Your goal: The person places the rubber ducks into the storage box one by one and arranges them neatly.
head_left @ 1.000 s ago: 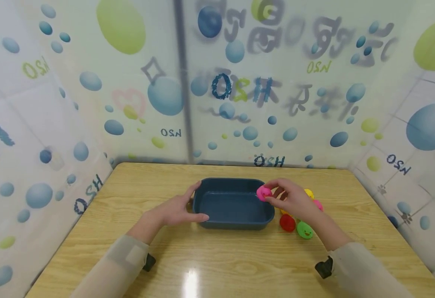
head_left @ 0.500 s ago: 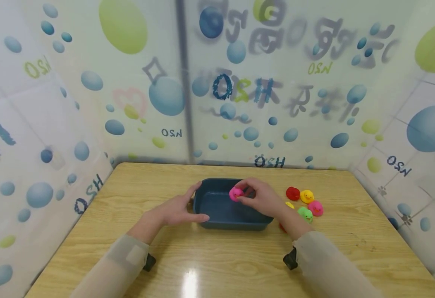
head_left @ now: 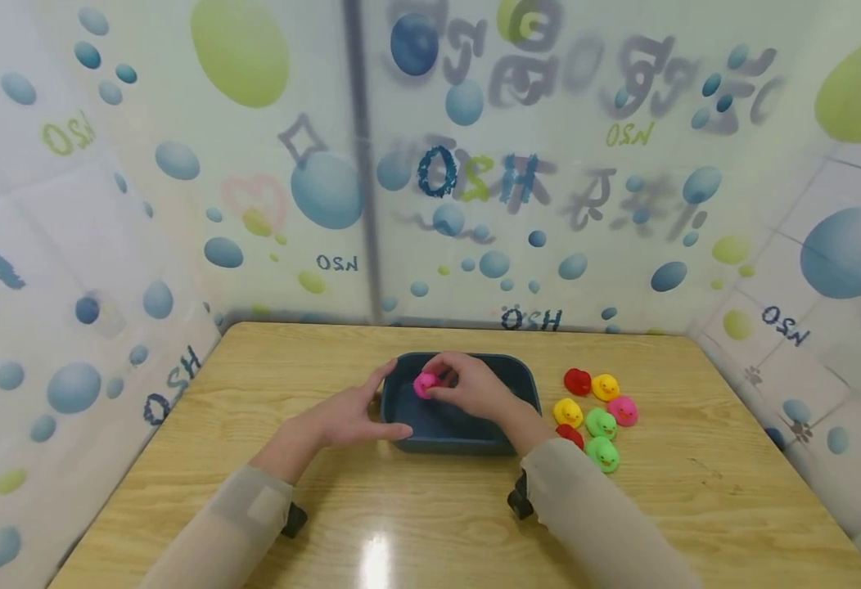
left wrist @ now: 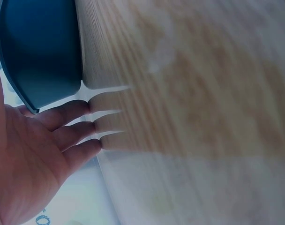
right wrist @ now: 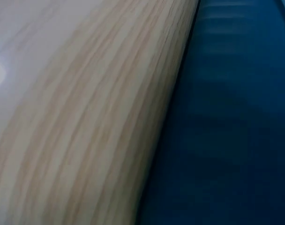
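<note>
A dark blue rectangular baking dish (head_left: 445, 446) stands on the wooden table. My left hand (head_left: 338, 413) spans its left end, thumb along the near side and another finger at the far corner. In the left wrist view, the other fingers (left wrist: 70, 133) of that hand are fairly straight, with their tips on the tabletop. My right hand (head_left: 475, 388) pinches a pink rubber duck (head_left: 425, 384) between thumb and fingers, over the left part of the dish's inside. The right wrist view shows the dish (right wrist: 227, 122) close up, without the hand or duck.
Right of the dish lie several rubber ducks: a red duck (head_left: 577, 381) and a yellow duck (head_left: 606, 387) at the back, a pink duck (head_left: 623, 411), a green duck (head_left: 603, 455) nearest me, and others between. A printed curtain (head_left: 445, 270) hangs behind the table (head_left: 313, 507).
My right hand has carried the pink duck leftward, from the dish's right rim to its left part, uncovering the ducks on the right. The left hand has stayed put.
</note>
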Tool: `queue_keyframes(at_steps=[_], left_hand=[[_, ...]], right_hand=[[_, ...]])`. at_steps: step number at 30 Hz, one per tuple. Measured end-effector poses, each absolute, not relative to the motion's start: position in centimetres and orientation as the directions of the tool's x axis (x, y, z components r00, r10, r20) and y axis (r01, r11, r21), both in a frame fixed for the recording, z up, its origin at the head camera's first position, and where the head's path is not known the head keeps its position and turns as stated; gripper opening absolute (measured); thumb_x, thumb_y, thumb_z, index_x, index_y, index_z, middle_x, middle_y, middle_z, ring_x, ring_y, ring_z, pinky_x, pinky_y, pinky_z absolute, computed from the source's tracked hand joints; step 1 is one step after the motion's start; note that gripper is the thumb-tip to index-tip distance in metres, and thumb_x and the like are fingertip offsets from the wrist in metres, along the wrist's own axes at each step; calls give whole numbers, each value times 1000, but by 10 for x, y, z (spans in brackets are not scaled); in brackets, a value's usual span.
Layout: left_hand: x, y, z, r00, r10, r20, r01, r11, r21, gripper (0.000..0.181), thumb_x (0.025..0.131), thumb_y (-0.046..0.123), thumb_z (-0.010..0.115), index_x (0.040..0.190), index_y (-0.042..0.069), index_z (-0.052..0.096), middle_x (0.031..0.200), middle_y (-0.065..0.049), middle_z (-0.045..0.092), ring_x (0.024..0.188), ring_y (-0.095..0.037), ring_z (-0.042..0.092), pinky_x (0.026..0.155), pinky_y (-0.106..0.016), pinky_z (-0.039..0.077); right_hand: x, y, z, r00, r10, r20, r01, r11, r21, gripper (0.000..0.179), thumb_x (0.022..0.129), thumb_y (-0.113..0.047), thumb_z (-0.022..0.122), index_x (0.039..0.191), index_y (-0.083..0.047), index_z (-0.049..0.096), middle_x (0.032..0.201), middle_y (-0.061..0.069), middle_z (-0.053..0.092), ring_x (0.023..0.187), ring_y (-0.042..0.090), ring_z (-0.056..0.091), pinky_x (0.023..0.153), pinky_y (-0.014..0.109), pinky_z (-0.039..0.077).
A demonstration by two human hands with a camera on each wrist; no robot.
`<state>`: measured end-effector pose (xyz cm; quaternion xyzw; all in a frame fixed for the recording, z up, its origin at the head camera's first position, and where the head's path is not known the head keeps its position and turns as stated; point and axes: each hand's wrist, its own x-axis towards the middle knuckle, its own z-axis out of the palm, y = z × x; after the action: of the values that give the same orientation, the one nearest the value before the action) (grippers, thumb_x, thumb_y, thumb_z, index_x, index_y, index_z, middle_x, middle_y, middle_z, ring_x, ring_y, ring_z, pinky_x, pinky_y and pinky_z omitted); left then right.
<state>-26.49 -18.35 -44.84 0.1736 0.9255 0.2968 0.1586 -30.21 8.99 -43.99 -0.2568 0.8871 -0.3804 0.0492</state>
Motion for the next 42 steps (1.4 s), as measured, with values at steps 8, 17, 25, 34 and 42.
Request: queue_keyframes(at_steps=[8,17,25,34,42], left_hand=[[-266,-184,-449,-891,417,-180,244,774,584,123,87,81,75,178,35,5,159,-25,59,142,-42,62,118,-62,49],[-266,-183,-448,-891,420,-175,251,775,581,123,88,80,75,178,34,5,159,-26,59,141,-43,62,118,-62,50],[-265,-183,-447,-887,420,-190,242,775,583,124,87,81,74,178,33,4,164,-27,53,145,-46,59,120,-63,47],[-267,-183,-445,-878,436,-196,237,753,614,123,90,75,77,178,29,4,176,-21,37,158,-44,45,127,-62,39],[-271,-182,-448,-868,457,-194,246,736,631,123,92,71,78,177,25,2,167,-27,49,151,-43,54,125,-62,42]], right_hand=[[-313,71,-451,-876,-482,18,-360,628,-690,29,100,-20,83,127,-17,73,122,3,75,103,17,67,96,39,61],[-315,66,-459,-879,-475,28,-373,650,-662,31,99,-14,83,128,-17,73,123,4,74,98,17,68,94,39,62],[-312,62,-460,-870,-487,85,-427,653,-626,28,100,-12,82,127,-18,74,124,4,76,99,18,68,98,42,61],[-312,60,-461,-880,-467,89,-417,667,-618,28,100,-14,82,127,-19,75,123,4,77,100,18,70,100,43,61],[-313,62,-462,-885,-458,79,-398,659,-639,28,101,-13,81,128,-19,75,125,4,77,110,22,73,104,44,61]])
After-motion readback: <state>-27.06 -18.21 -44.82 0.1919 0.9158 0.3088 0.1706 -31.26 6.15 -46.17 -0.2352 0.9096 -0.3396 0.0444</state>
